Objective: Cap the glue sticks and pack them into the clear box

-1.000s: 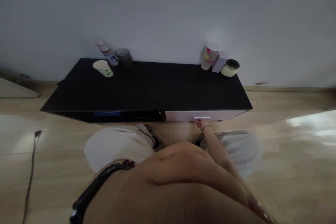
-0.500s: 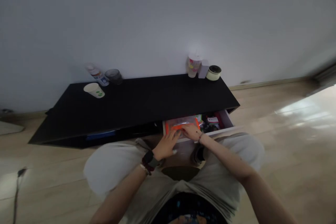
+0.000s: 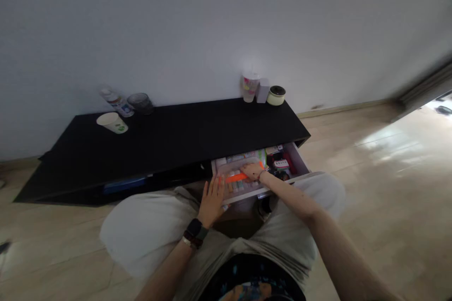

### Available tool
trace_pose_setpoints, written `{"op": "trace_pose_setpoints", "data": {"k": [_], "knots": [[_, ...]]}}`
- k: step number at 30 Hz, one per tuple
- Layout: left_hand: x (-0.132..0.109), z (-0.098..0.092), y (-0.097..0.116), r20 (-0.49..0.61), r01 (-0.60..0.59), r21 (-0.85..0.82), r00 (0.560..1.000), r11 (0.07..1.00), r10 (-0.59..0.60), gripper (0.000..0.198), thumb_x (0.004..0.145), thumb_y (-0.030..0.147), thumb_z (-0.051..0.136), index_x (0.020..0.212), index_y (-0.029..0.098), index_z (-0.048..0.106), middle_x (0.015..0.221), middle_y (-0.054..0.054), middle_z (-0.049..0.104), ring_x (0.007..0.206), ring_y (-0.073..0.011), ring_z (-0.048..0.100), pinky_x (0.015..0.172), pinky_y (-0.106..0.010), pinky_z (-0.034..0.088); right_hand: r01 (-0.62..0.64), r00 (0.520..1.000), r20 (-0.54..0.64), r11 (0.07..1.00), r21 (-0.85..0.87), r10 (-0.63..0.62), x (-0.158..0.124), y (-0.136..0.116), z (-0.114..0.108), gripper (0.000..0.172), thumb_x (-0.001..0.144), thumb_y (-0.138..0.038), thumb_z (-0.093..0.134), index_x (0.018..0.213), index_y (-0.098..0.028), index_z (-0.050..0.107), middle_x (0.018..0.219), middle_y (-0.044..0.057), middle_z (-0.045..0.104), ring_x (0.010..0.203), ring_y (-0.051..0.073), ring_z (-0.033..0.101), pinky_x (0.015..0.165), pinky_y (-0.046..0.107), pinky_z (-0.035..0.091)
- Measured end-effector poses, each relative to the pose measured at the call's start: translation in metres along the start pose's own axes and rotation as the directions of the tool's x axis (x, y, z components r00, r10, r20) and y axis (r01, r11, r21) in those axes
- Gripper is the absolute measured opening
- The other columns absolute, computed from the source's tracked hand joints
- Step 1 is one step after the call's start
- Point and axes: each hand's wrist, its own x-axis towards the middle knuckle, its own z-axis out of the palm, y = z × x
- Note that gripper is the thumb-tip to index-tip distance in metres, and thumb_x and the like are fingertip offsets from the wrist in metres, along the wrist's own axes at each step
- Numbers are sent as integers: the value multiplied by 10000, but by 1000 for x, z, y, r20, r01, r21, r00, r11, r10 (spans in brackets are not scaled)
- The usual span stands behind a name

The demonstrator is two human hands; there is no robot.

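Lying in the pulled-out drawer (image 3: 301, 163), a clear packet with an orange edge (image 3: 236, 178) sits toward the left side, among other flat packets; the right hand (image 3: 251, 171) rests on top of it with fingers curled over the orange strip, though whether that grip pinches the packet or only presses on it cannot be told; a thin band circles the wrist. The left hand (image 3: 212, 199) lies just beside it at the drawer's front edge, its grip spread, fingers straight and apart, holding nothing; a dark watch (image 3: 196, 230) shows on that wrist. Small red and dark things (image 3: 282, 164) fill the right end of the drawer, too small to name. The drawer belongs to a low black table (image 3: 183, 136) against a pale wall; on its left end a paper cup (image 3: 112, 122) stands near a tilted bottle (image 3: 116, 102) and a dark glass (image 3: 140, 102); on its right end a plastic cup (image 3: 249, 86), a small box (image 3: 262, 90) and a round tin (image 3: 276, 95) stand close together. The person's knees in light trousers frame the drawer; wooden floor (image 3: 370, 164) stretches around.
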Motion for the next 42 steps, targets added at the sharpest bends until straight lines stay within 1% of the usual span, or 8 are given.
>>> {"op": "trace_pose_setpoints", "data": {"k": [6,11,16,20,27,30,35,42], "knots": [[-4,10,-6,-43,60,20,997,998,-59,1014,773,458,699,1561,10,245,1620,-249,240,1530,-354,174,1209,-529,239,6,997,-75,998,63,-1,-28,31,-27,368,963,-408,600,1231,-156,605,1221,81,624,1045,219,636,894,430,549],[1,12,-13,-55,67,25,996,997,-65,1029,780,546,663,1560,11,257,1615,-256,237,1526,-383,166,1208,-610,150,27,986,-164,994,106,-10,-56,57,-56,321,777,-341,720,1007,-123,670,1007,88,692,929,211,619,839,316,469],[21,3,-23,-83,103,35,991,994,-100,1006,805,528,636,1573,25,226,1624,-259,192,1530,-398,120,1196,-654,74,125,901,-435,952,278,9,-83,80,-108,280,649,-242,673,915,-160,640,895,59,670,853,213,591,808,315,428],[48,-4,-29,-103,141,39,985,989,-137,1029,781,448,681,1583,32,189,1633,-252,160,1537,-389,85,1201,-647,38,153,848,-526,923,353,61,-84,92,-149,243,651,-251,625,878,-166,614,870,50,640,800,199,561,754,310,419],[110,-36,-68,-37,229,-141,971,963,-236,833,832,335,578,1536,-11,298,1601,-264,280,1526,-379,165,1202,-602,186,124,769,-628,935,333,122,-14,96,-170,251,646,-274,628,873,-167,625,852,55,643,815,217,549,775,334,416],[141,-72,-106,-5,288,-391,949,874,-315,665,906,336,447,1482,6,405,1515,-244,453,1455,-315,380,1171,-444,341,130,781,-616,938,320,102,24,95,-167,249,639,-263,641,869,-171,628,854,56,653,815,219,554,769,331,415],[184,-122,-157,42,347,-668,901,659,-432,555,961,467,334,1340,148,584,1278,-131,690,1212,-271,631,1072,-407,450,191,802,-590,896,402,93,79,86,-159,235,652,-267,661,868,-181,625,858,39,655,803,206,572,762,320,431],[203,-124,-168,146,418,-678,883,605,-446,564,889,541,421,1194,135,667,1210,-133,716,1124,-310,657,970,-406,503,260,804,-594,914,310,-27,115,76,-163,211,703,-255,693,892,-171,650,910,61,673,873,219,603,836,340,461]]}}
